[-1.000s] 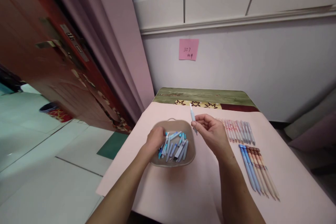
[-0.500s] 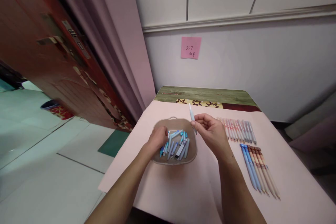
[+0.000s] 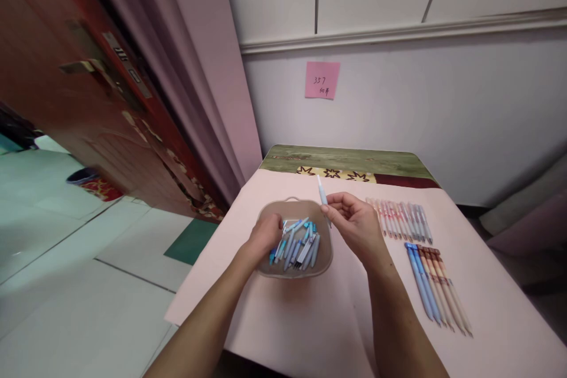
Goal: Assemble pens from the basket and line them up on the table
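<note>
My right hand (image 3: pixel 354 221) pinches a pale blue pen (image 3: pixel 322 192) between thumb and fingers, its whitish tip pointing up, beside the right rim of a beige basket (image 3: pixel 325 260). Inside the basket lie several loose blue, lilac and white pens (image 3: pixel 292 248). My left hand (image 3: pixel 267 231) reaches over the basket's left side with its fingers curled closed among the pens. What those fingertips grip, if anything, is hidden.
To the right, a row of clear-barrelled pens (image 3: pixel 401 220) lies side by side. Nearer me is a second row of blue and brown-topped pens (image 3: pixel 438 289). Pink paper (image 3: pixel 310 319) covers the table, whose green end (image 3: pixel 354 159) meets the wall. A door (image 3: pixel 88 100) stands at left.
Some pens in the basket have shifted slightly near my left hand. The pen in my right hand has tilted and moved a little to the left.
</note>
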A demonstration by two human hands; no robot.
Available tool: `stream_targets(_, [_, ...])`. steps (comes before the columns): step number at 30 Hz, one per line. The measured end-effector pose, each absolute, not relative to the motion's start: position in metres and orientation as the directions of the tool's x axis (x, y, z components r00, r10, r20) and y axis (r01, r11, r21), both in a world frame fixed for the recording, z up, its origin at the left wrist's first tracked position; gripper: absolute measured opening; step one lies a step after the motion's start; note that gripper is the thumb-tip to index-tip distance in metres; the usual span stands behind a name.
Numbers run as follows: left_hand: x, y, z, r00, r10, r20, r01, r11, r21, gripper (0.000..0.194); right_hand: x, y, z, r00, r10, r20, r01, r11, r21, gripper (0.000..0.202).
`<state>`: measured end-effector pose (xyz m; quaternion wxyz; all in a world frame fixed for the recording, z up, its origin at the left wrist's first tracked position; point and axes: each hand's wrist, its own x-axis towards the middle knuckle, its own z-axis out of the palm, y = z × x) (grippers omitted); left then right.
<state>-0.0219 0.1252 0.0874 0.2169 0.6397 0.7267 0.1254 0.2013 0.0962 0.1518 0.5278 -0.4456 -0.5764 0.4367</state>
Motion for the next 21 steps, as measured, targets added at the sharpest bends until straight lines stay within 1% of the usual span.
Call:
stream_targets(4, [-0.032,0.129,0.098,-0.069,0.991,-0.114,0.903,0.11,0.415,0.012,0.201,0.096,0.152,-0.041,0.973,0.227,0.064,0.229,-0.971,0.028])
stream_targets(11, [-0.034,0.133,0.103,-0.042,0.995,-0.094,0.92,0.075,0.385,0.019,0.2,0.095,0.153,-0.043,0.972,0.233,0.083,0.236,-0.968,0.03])
stream_targets(21, [-0.026,0.129,0.087,0.013,0.991,-0.13,0.927,0.037,0.374,0.013,0.201,0.096,0.152,-0.056,0.973,0.226,0.056,0.229,-0.972,0.027])
